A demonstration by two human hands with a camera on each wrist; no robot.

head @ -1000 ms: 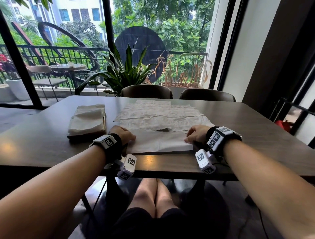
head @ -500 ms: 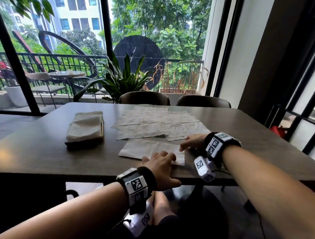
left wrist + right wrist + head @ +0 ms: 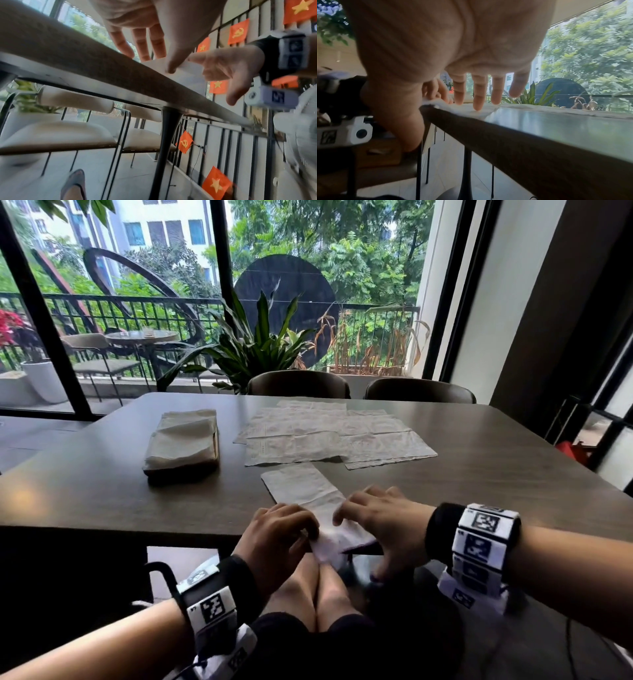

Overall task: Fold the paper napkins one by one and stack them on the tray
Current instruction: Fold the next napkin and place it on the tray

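Note:
A napkin point(image 3: 301, 491) folded into a long strip lies slantwise on the table, its near end hanging over the front edge. My left hand point(image 3: 284, 529) pinches that near end from the left; the left wrist view shows its thumb against the napkin point(image 3: 190, 67). My right hand point(image 3: 373, 518) presses straight fingers on the napkin point(image 3: 471, 109), with its thumb hanging below the table edge. At the left, the dark tray point(image 3: 181, 474) carries a stack of folded napkins point(image 3: 181, 436). Several unfolded napkins point(image 3: 329, 433) lie spread beyond the strip.
The brown table point(image 3: 479, 474) runs on to the right. Two chairs point(image 3: 298, 383) stand at its far side, with a plant and a window behind them. My knees are under the near edge.
The napkin has swung from lying crosswise to pointing away from me, and its near end now overhangs the edge. Both hands have drawn back to the front edge; the left came in from the napkin's left end.

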